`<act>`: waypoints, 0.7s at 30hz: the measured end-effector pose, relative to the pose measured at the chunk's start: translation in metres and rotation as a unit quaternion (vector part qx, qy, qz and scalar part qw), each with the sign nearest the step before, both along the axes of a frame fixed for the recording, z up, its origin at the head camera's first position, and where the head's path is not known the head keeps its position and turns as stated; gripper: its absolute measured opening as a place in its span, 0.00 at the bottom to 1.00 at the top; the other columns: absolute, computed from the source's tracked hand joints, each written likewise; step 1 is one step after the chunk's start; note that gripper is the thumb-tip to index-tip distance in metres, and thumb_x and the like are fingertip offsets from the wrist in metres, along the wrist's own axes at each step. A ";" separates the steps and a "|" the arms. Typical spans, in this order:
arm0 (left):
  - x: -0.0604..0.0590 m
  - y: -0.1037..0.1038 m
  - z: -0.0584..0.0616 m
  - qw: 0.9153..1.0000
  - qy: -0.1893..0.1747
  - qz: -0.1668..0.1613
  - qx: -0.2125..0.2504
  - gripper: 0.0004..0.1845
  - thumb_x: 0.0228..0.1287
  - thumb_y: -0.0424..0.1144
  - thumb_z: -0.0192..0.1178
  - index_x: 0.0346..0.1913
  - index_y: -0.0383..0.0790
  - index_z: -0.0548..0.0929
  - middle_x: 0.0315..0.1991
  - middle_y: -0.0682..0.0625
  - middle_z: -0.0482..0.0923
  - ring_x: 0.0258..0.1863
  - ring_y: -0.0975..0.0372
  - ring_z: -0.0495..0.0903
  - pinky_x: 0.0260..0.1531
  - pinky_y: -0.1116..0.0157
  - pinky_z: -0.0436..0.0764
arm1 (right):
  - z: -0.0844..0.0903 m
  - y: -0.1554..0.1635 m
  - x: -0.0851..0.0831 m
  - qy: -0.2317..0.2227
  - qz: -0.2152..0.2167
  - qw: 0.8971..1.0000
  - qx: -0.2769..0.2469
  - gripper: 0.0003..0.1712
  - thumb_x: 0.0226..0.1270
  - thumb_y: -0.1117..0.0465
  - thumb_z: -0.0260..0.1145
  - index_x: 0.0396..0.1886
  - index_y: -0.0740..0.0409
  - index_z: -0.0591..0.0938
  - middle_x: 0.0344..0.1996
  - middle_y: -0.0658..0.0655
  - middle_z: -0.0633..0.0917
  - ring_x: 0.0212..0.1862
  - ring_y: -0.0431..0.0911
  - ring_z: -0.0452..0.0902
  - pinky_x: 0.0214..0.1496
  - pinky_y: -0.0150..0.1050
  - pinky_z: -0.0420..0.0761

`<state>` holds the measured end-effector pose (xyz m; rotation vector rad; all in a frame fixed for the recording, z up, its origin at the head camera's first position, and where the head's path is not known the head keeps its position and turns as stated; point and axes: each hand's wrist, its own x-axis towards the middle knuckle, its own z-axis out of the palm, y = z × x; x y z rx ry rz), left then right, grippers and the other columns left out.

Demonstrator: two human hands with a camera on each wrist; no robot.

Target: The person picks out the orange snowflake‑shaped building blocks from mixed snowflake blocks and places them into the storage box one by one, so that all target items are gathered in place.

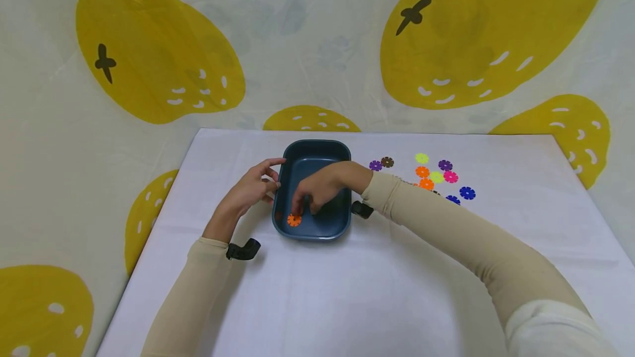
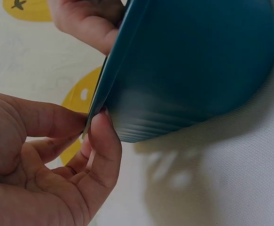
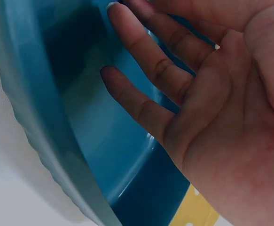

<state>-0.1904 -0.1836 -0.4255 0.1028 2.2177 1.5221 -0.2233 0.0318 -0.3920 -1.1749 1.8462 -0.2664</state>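
Dark blue plastic is what I see first from the head camera: a rectangular tub point(image 1: 312, 150) sits on the white-covered bench point(image 1: 347, 291), toward its far middle; my left hand point(image 1: 249, 189) is at the tub's left rim, and my right hand point(image 1: 319, 189) reaches down inside it, fingertips just at an orange flower-shaped disc point(image 1: 294, 220) lying in the near left corner of the tub; whether those fingers touch or pinch the disc I cannot tell from here; to the right of the tub, a scatter of more discs point(image 1: 430, 175) in purple, brown, yellow-green, orange, pink and blue lies on the bench; behind hangs a pale cloth with big yellow fruit shapes point(image 1: 159, 54).

From the left wrist camera, the grip is plain; the thumb and a fingertip point(image 2: 101, 136) of the left hand point(image 2: 47, 179) pinch the thin edge of the tub point(image 2: 193, 61) between them.

From the right wrist camera, the right hand point(image 3: 212, 108) is inside the tub point(image 3: 94, 132), palm showing, the visible fingers point(image 3: 146, 56) straight and slightly spread against the smooth inner wall; the disc is out of sight here.
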 end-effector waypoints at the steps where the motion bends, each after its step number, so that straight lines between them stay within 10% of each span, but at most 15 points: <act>1: 0.000 0.000 0.000 1.000 0.000 0.000 0.000 0.34 0.69 0.25 0.53 0.76 0.49 0.66 0.47 0.41 0.66 0.36 0.54 0.73 0.31 0.53 0.85 | 0.000 0.000 0.000 -0.002 -0.001 1.000 0.000 0.25 0.73 0.65 0.61 0.68 0.48 0.79 0.62 0.47 0.80 0.66 0.45 0.71 0.75 0.44 0.67; 21: 0.001 0.000 -0.001 1.000 0.006 -0.002 -0.001 0.34 0.69 0.25 0.53 0.76 0.49 0.66 0.46 0.41 0.66 0.37 0.53 0.74 0.32 0.52 0.86 | 0.000 0.020 0.000 -0.049 -0.022 0.996 -0.070 0.23 0.73 0.66 0.61 0.66 0.55 0.79 0.60 0.54 0.83 0.60 0.46 0.79 0.62 0.37 0.79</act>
